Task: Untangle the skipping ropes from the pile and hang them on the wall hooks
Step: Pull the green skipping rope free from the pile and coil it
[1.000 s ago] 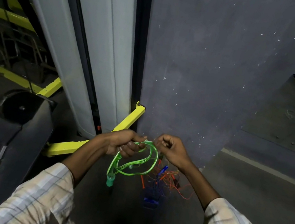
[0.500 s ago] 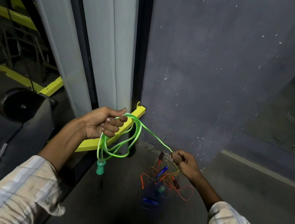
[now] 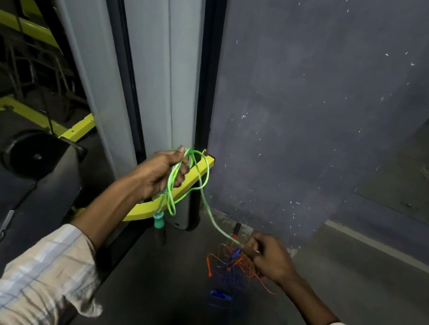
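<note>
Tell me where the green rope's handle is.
In the head view, the green handle dangles below the left hand, centre-left, in front of the yellow bar.

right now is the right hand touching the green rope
Touching. The head view shows the right hand pinching the green rope, which runs up to the left hand.

Single head-worn view, angled forward and down, close above both hands and floor [image 3: 357, 287].

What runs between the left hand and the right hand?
In the head view, one taut strand of the green skipping rope runs from left hand to right hand.
</note>
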A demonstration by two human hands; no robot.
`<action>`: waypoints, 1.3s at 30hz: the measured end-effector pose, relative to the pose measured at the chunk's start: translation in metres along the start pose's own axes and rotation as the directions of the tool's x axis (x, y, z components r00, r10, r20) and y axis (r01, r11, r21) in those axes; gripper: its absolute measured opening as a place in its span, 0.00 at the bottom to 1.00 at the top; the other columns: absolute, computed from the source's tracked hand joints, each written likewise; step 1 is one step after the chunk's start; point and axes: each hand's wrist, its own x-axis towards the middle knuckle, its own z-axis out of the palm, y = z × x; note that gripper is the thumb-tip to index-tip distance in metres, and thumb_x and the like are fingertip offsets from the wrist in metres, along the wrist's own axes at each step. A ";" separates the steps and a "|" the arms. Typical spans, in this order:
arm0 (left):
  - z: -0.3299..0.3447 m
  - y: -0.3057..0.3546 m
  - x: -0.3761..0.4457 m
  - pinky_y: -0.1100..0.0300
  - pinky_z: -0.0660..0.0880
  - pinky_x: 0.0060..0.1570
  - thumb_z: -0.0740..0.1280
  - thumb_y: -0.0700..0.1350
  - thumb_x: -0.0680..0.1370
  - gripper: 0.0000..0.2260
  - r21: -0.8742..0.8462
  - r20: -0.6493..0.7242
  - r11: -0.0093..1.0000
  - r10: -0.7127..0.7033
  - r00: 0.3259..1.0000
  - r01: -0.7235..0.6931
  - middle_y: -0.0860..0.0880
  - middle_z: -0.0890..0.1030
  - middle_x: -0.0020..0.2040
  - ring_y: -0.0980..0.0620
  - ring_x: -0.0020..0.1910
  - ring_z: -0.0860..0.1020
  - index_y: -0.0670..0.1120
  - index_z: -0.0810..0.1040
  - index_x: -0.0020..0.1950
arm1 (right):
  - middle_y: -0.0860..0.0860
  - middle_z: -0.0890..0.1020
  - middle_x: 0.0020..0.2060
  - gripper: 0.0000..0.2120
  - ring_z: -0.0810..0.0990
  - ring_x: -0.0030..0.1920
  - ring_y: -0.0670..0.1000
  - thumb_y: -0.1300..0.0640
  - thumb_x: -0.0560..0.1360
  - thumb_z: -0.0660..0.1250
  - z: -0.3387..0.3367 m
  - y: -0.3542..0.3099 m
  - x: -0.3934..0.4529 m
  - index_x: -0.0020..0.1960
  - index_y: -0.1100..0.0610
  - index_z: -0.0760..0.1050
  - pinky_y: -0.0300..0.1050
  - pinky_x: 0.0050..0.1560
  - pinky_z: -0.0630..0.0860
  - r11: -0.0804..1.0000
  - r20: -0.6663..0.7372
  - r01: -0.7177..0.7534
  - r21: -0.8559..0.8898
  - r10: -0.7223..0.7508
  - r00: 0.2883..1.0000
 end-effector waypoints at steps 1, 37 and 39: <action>0.007 -0.004 0.003 0.64 0.73 0.23 0.58 0.51 0.84 0.14 0.011 -0.021 1.000 0.029 0.999 -0.029 0.47 0.79 0.29 0.51 0.23 0.76 0.44 0.72 0.43 | 0.46 0.77 0.30 0.13 0.75 0.32 0.43 0.47 0.75 0.73 -0.002 -0.019 -0.002 0.38 0.52 0.74 0.46 0.36 0.74 0.996 0.023 0.054 -0.067 -0.053 0.998; -0.008 -0.012 -0.018 0.65 0.46 0.21 0.64 0.51 0.81 0.16 0.236 0.385 0.920 -0.384 0.839 0.313 0.55 0.59 0.23 0.59 0.21 0.50 0.48 0.73 0.35 | 0.46 0.83 0.33 0.09 0.76 0.35 0.48 0.57 0.81 0.69 -0.020 -0.033 0.029 0.43 0.55 0.84 0.42 0.39 0.71 0.846 0.040 0.018 0.532 -0.047 0.998; -0.019 0.000 -0.019 0.65 0.47 0.20 0.68 0.51 0.78 0.14 0.141 0.412 0.940 -0.340 0.845 0.309 0.55 0.59 0.23 0.59 0.19 0.51 0.48 0.74 0.34 | 0.44 0.85 0.35 0.10 0.79 0.36 0.42 0.61 0.82 0.67 -0.021 -0.023 0.027 0.45 0.58 0.84 0.34 0.40 0.72 0.864 0.026 0.013 0.503 -0.030 0.999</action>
